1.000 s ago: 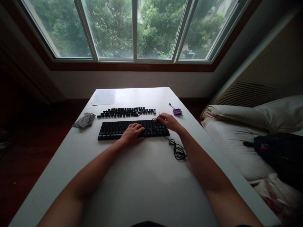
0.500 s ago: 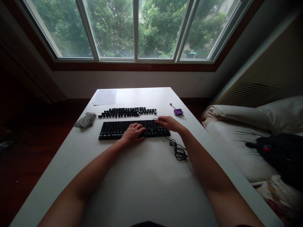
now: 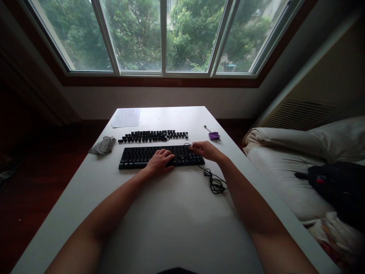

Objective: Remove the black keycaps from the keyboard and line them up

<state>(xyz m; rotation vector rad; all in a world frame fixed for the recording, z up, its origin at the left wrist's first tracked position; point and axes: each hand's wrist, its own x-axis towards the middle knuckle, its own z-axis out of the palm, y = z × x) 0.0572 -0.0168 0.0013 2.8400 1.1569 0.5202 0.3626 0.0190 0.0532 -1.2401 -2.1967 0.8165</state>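
A black keyboard lies across the white table. My left hand rests over its middle, fingers laid on the keys and thumb near the front edge. At the keyboard's right part, my right hand is closed in a pinch just above the keys. A small pale thing shows at those fingertips, too small to name. Behind the keyboard stand rows of loose black keycaps. The keyboard's black cable lies coiled by my right forearm.
A crumpled grey cloth lies to the left. Paper sheets are at the far left corner. On the right, a purple cloth lies beside a small brush-like stick. A black bag sits on the bed.
My right hand has shifted slightly to the right, its fingertips still pinched over the keyboard's right part. My left hand stays in place on the keys.
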